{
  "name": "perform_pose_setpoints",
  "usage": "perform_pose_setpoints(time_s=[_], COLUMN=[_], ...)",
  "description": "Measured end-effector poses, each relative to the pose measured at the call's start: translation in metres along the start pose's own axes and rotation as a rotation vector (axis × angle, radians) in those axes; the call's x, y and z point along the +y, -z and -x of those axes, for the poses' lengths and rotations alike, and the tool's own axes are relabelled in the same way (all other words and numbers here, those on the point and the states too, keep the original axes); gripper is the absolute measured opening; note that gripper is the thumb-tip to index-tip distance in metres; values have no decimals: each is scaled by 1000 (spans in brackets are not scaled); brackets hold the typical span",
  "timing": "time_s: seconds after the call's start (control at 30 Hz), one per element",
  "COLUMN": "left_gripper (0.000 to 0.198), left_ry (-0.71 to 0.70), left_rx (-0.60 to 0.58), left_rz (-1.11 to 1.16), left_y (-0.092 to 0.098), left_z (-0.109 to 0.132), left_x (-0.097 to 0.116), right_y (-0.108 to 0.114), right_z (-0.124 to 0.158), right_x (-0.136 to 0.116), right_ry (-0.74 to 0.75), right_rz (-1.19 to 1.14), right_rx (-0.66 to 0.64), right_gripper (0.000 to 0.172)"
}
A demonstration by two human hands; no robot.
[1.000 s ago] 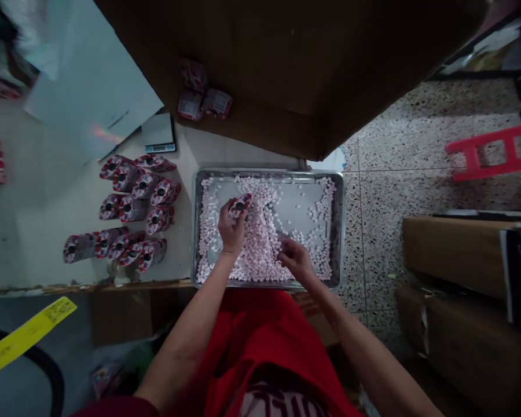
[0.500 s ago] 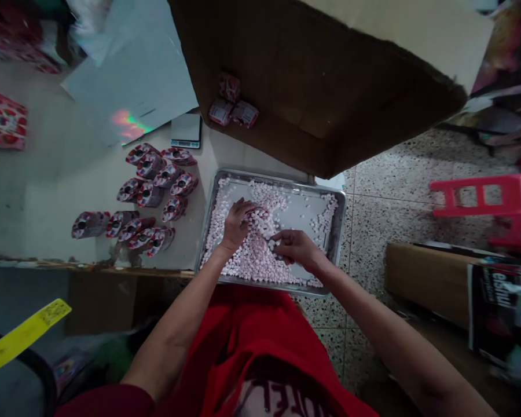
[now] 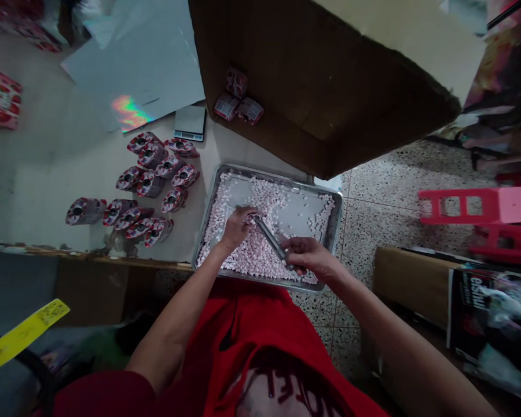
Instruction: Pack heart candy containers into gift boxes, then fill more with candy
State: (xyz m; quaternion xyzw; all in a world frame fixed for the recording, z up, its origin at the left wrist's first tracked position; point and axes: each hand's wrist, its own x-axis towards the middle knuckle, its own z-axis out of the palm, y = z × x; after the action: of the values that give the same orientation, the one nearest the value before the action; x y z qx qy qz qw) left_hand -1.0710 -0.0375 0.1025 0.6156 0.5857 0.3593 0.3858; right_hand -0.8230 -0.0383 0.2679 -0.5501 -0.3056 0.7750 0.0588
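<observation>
The right hand is positioned over the right part of the tray, palm down. Its fingers are closed around the lower end of a long, narrow metal scoop. The scoop slants up and to the left, toward the left hand. The left hand is curled around a small packet, which it largely covers. The far end of the scoop meets the packet at its top; whether the tip is inside the mouth cannot be told.

Both hands are located above a shallow metal tray. White to pale pink pellets cover most of the left and near parts of the tray. The far right part shows bare metal with scattered pellets.

The tray rests at the right end of a pale table. To the left of the tray, a group of packets stands upright, their tops toward the camera. Beyond this group lie a flat scale and a large sheet with a rainbow-colored reflection. Behind the tray, a large cardboard box opens toward the person; three packets lie inside, touching. On the right, a red stool stands on the speckled floor.
</observation>
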Motion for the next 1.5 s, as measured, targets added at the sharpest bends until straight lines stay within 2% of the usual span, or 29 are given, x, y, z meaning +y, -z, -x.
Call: perform_pose_setpoints(time_s=[0.1, 0.17, 0.27, 0.3, 0.37, 0.47, 0.57, 0.63, 0.77, 0.87, 0.97, 1.07, 1.2, 1.27, 1.33, 1.43, 1.5], left_gripper=[36, 36, 34, 35, 37, 39, 35, 33, 39, 39, 37, 39, 43, 46, 47, 40, 40], left_ry=[117, 180, 209, 215, 229, 272, 294, 290, 339, 377, 321, 272, 349, 387, 391, 413, 454], left_rx=[97, 113, 68, 77, 137, 251, 265, 297, 353, 372, 340, 410, 444, 473, 538, 704, 816], left_rz=[57, 105, 110, 84, 11, -52, 26, 133, 354, 400, 383, 371, 442, 500, 475, 180, -53], left_y=[3, 3, 3, 4, 10, 25, 31, 23, -7, -15, -4, 7, 13, 21, 36, 72, 96], left_z=[11, 18, 22, 23, 25, 31, 33, 26, 7, 4, 5, -1, -9, 4, 33, 95, 132], left_x=[4, 6, 6, 5, 3, -2, -4, -5, 1, 5, 4, 2, 7, 12, 17, 22, 17], right_y=[19, 36, 63, 71, 82, 86, 81, 79, 76, 74, 75, 77, 81, 81, 81, 79, 78], right_z=[13, 8, -24, -39, -66, -97, -109, -111, -110, -110, -112, -118, -126, -129, -130, -128, -127], right_x=[30, 55, 81, 86, 89, 86, 83, 81, 78, 77, 78, 79, 85, 89, 92, 94, 95], right_ry=[18, 84, 127, 124, 125, 172, 209, 225, 208, 199, 212, 249, 324, 331, 306, 272, 261], right_rz=[104, 298, 771, 914, 1106, 1204, 1202, 1172, 1143, 1179, 1162, 1078, 975, 946, 919, 897, 900], right_rx=[70, 267, 647, 725, 790, 791, 785, 800, 800, 769, 782, 779, 748, 757, 751, 731, 734], right_gripper=[41, 41, 39, 40, 42, 43, 43, 43, 44, 44, 44, 45, 51, 57, 62, 65, 63])
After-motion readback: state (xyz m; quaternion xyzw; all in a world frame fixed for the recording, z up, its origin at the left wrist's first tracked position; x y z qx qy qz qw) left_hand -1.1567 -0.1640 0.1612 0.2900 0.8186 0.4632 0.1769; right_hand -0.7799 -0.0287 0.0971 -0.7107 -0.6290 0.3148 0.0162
